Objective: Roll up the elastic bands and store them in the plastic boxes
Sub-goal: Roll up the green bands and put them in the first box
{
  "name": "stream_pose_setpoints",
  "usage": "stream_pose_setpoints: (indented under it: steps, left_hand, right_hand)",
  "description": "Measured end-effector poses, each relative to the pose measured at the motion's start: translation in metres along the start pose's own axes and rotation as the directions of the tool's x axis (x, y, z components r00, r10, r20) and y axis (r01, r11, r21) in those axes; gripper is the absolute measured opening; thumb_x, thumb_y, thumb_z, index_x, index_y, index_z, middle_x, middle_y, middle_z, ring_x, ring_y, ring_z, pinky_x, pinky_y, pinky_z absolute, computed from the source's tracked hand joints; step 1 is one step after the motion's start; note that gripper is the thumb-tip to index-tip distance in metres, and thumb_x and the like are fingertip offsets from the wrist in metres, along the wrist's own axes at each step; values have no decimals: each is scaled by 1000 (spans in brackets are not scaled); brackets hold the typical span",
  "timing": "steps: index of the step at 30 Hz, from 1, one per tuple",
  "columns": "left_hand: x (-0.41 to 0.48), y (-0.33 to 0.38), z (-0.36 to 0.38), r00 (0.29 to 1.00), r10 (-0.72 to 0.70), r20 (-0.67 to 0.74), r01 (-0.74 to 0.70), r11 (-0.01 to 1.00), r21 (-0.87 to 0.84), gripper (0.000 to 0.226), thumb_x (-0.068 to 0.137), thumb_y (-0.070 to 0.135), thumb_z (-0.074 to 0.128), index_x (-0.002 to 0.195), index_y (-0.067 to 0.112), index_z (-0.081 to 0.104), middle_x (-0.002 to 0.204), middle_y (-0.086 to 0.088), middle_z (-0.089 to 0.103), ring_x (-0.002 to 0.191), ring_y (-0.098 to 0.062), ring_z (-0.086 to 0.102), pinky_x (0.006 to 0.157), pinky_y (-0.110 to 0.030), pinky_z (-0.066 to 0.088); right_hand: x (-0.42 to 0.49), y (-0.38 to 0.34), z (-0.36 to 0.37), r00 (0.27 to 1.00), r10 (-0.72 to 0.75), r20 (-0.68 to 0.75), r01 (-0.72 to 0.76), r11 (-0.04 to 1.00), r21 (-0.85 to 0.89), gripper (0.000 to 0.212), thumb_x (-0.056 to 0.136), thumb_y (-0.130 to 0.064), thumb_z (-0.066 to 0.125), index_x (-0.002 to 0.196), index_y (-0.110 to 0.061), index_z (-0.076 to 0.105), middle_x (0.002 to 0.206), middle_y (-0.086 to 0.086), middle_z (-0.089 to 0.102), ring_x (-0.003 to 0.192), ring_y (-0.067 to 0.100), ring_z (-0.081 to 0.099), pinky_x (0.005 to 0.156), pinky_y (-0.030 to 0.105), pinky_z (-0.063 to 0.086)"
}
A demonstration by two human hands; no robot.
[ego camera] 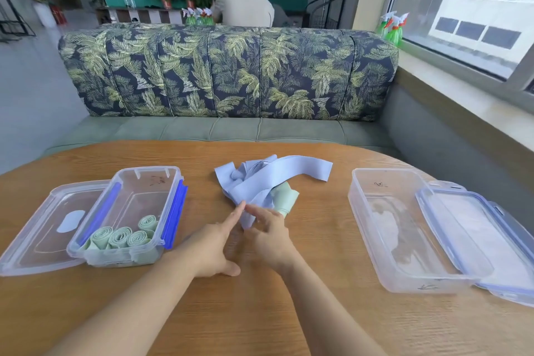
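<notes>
— Fingers (235, 215) of our left hand (213, 243)?
— Straight, apart; index tip on blue bands (260, 179), mid worktop (231, 321). Our right hand (270, 235) pinches one end.
— Green rolls (121, 237)?
— In box (153, 168) nr left edge.

Loose blue bands (268, 176) lie in a tangled heap at mid-table, one strip arching off to the right; a pale green band (284, 196) lies partly under the heap's near right side; four rolled green bands (120, 237), spiral ends showing, sit at the near end of the open left plastic box (153, 168); the right plastic box (354, 202) stands open, well apart from the heap.
</notes>
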State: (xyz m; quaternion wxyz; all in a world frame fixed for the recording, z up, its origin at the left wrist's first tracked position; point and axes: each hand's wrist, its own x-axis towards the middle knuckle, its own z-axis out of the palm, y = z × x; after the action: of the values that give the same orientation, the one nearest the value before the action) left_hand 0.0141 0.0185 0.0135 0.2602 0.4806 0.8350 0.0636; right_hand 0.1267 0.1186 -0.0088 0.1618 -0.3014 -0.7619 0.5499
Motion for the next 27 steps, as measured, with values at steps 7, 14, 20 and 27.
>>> stream_pose_setpoints:
  steps: [7,14,20,27]
  left_hand:
    - [4,4,-4,999,-25,37,22,998,65,119,74,40,79,145,54,-15,104,7,45,92,-17,55,81,-30,50]
    - [10,10,-8,997,-42,57,33,987,155,123,73,39,81,145,53,-19,98,7,43,96,-20,58,83,-34,51]
    - [15,10,-7,996,-66,65,52,980,194,125,70,41,81,143,54,-20,98,6,52,102,-23,57,86,-37,52]
    - [12,12,-8,997,-65,45,56,982,182,125,71,40,81,145,51,-20,92,6,50,101,-22,56,77,-31,49]
  right_hand:
    - [21,18,-51,859,172,-482,-89,978,191,24,81,-7,57,79,-26,72,73,-11,72,80,19,70,76,35,54]
    - [40,27,-79,755,53,-653,-238,951,-198,39,88,-16,53,125,-23,62,122,-3,59,120,21,46,91,36,43]
    - [75,17,-86,933,-22,-358,-232,726,-647,43,94,-29,51,137,-24,53,136,0,55,130,25,35,98,36,32]
    - [82,20,-74,950,144,-278,-301,668,-681,9,88,-27,51,79,-23,52,98,0,60,118,28,40,80,35,26]
